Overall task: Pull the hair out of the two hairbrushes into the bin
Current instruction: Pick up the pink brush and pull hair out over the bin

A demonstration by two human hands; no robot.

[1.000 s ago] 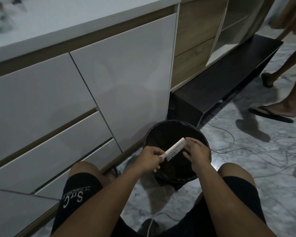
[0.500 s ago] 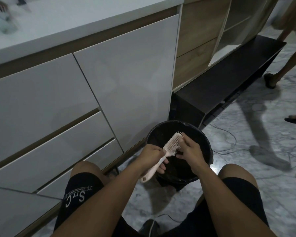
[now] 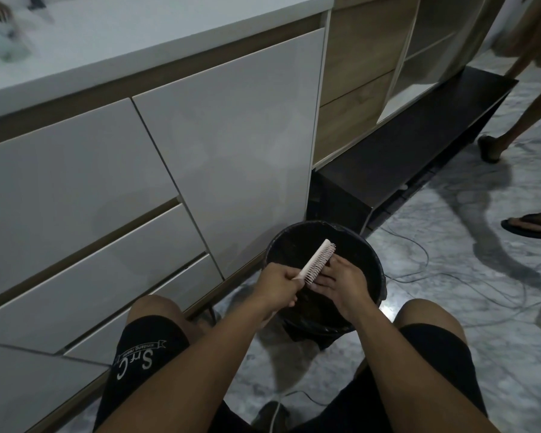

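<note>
Evidently plucking — left hand grips the pink hairbrush over the bin, right hand fingers on bristles; next, pinch hair free.

Both forearms are extended forward and down from the bottom of the view, converging between the bent knees. The left hand is closed in a fist around a handle, knuckles turned up, wrist held nearly straight. The right hand is presented palm down, its back towards the camera, wrist bent slightly inward. Its fingers are stretched leftward and laid against the bristled side of what is held, the tips partly hidden there. The two hands are kept just beside each other, nearly touching. Bare thighs in dark shorts are spread either side.
</note>
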